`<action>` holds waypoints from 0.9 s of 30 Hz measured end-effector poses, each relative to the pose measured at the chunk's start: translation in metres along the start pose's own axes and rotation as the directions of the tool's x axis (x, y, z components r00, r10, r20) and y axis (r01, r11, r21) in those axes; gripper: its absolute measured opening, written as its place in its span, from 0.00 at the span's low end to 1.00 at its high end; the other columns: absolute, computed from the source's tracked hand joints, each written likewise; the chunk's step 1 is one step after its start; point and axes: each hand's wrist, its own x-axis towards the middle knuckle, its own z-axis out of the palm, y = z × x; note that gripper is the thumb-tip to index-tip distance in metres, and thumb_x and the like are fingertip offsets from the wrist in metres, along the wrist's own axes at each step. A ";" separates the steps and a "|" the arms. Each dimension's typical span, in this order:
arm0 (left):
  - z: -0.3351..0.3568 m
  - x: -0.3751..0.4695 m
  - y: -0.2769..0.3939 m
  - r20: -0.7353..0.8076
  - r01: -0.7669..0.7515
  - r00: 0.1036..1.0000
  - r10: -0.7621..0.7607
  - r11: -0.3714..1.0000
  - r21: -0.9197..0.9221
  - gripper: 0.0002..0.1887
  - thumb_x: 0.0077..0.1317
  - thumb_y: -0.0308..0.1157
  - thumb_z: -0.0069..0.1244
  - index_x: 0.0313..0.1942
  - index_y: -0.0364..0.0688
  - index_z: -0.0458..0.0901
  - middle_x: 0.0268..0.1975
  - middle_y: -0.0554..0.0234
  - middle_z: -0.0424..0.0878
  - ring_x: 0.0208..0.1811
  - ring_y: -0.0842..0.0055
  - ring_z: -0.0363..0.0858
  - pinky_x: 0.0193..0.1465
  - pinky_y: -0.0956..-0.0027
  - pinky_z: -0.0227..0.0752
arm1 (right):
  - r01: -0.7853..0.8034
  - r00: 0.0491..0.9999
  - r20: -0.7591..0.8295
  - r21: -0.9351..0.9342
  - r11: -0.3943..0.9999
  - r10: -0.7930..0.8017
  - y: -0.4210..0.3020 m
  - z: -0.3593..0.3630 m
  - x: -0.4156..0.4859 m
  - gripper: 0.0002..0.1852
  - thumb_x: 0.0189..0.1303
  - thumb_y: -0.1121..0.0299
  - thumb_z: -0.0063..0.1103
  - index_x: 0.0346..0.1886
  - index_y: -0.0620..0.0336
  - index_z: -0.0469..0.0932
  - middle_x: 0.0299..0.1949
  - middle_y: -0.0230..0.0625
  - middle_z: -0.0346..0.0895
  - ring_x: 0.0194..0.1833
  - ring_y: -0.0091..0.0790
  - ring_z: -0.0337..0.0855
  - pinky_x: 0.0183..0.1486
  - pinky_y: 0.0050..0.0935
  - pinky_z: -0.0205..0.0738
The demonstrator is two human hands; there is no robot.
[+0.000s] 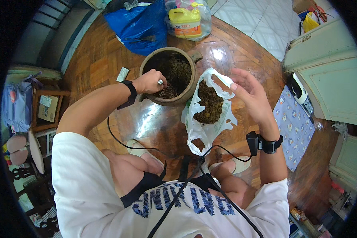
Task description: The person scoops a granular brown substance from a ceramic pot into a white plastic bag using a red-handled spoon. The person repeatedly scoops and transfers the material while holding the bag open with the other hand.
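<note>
A round clay pot (pixel 193 77) with side handles stands on the floor before me, with dark brown, soil-like material (pixel 178 70) inside. My left hand (pixel 153 81), wearing a ring, reaches over its near left rim with the fingers curled down at the material; whether they pinch any of it is hidden. Right of the pot, a white plastic bag (pixel 205 134) stands with its mouth spread around brown, crumbly material (pixel 209 104). My right hand (pixel 245 89) has the bag's upper right edge between thumb and fingers.
Beyond the pot lie a blue plastic bag (pixel 139 26) and a yellow detergent jug (pixel 184 22) in clear plastic. A small white packet (pixel 123 74) rests left of the pot. At right is a patterned blue mat (pixel 294 128). Black cables (pixel 134 146) run from my wrists across my front.
</note>
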 end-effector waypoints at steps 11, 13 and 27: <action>-0.004 -0.005 0.011 0.129 0.368 0.922 -0.366 0.720 -0.589 0.09 0.67 0.28 0.58 0.41 0.37 0.94 0.35 0.60 0.92 0.36 0.76 0.88 0.43 0.70 0.85 | -0.052 0.999 -0.019 -0.123 0.991 0.050 0.012 -0.023 -0.014 0.36 0.70 0.60 0.70 0.77 0.60 0.67 0.70 0.45 0.74 0.72 0.41 0.72 0.75 0.43 0.64; -0.004 -0.007 0.010 0.137 0.345 0.918 -0.372 0.580 -0.739 0.08 0.67 0.27 0.58 0.42 0.35 0.92 0.40 0.58 0.91 0.39 0.72 0.90 0.46 0.69 0.87 | -0.048 0.999 -0.016 -0.150 0.988 0.046 0.012 -0.022 -0.015 0.37 0.69 0.61 0.70 0.78 0.60 0.66 0.70 0.45 0.74 0.72 0.41 0.72 0.75 0.43 0.64; -0.018 -0.031 -0.001 0.088 0.221 0.861 -0.501 0.214 -0.951 0.12 0.71 0.27 0.56 0.51 0.34 0.86 0.47 0.55 0.89 0.46 0.70 0.92 0.51 0.70 0.88 | 0.000 1.000 -0.010 0.076 0.997 0.001 0.001 -0.006 0.037 0.20 0.83 0.55 0.51 0.49 0.61 0.87 0.28 0.20 0.74 0.30 0.15 0.69 0.33 0.22 0.63</action>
